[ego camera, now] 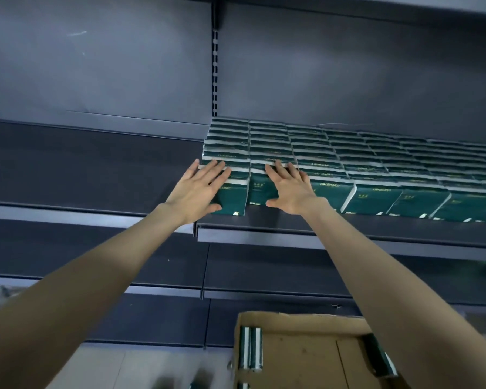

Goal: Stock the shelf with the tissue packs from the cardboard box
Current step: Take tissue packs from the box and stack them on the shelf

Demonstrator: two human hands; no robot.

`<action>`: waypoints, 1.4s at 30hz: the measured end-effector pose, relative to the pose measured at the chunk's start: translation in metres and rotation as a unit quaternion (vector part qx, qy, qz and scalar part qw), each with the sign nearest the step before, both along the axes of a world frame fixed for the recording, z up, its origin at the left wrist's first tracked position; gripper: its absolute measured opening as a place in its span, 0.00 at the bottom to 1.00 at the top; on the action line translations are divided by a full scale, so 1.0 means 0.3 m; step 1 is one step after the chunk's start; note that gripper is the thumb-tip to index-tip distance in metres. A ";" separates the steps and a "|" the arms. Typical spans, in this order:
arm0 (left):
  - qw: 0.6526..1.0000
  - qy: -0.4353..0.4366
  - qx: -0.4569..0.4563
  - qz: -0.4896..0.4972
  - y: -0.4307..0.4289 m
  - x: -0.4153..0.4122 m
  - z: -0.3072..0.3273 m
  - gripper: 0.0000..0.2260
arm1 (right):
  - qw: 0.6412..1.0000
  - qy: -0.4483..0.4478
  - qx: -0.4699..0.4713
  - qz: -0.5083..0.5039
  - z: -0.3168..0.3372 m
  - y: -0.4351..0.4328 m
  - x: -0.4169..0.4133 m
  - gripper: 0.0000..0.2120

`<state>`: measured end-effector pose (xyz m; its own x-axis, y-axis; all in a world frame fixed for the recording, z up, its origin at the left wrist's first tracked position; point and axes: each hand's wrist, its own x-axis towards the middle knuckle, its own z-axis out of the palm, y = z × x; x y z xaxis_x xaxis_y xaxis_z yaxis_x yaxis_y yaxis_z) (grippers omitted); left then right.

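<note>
Green-wrapped tissue packs (376,197) are standing in tight rows on the shelf (292,237), and I am watching both hands pressing on the end of the block. The left hand (201,185) is lying flat on the front packs of the last column, fingers straight and spread, its thumb resting against the front face of the nearest pack. Just beside it, the right hand (291,189) is pressing the neighbouring column the same way, fingers straight and fanned, thumb sticking out sideways across that pack's front face (neither hand is curling round anything). Beyond the fingertips the rows are running back to the grey back panel (96,66), where a slotted upright (215,66) is rising behind the left hand's column. Outward from the right hand the packs are filling the shelf to the edge of my view. Below the right forearm the cardboard box (300,357) is sitting open, with a few packs standing against its left wall and another leaning at its right side.
</note>
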<state>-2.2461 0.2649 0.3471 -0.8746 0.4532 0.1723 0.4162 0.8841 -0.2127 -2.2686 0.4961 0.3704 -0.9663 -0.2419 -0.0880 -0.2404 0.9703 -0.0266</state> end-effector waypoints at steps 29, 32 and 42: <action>0.981 -0.164 0.097 0.044 0.285 0.216 0.255 0.34 | 0.994 -0.071 -0.078 0.024 0.212 0.195 0.215 0.33; 0.969 -0.218 0.087 0.072 0.358 0.300 0.218 0.34 | 0.991 -0.112 -0.060 0.041 0.165 0.250 0.304 0.32; 0.923 -0.346 0.079 0.150 0.429 0.523 -0.173 0.37 | 0.971 -0.229 -0.051 0.053 -0.213 0.315 0.501 0.30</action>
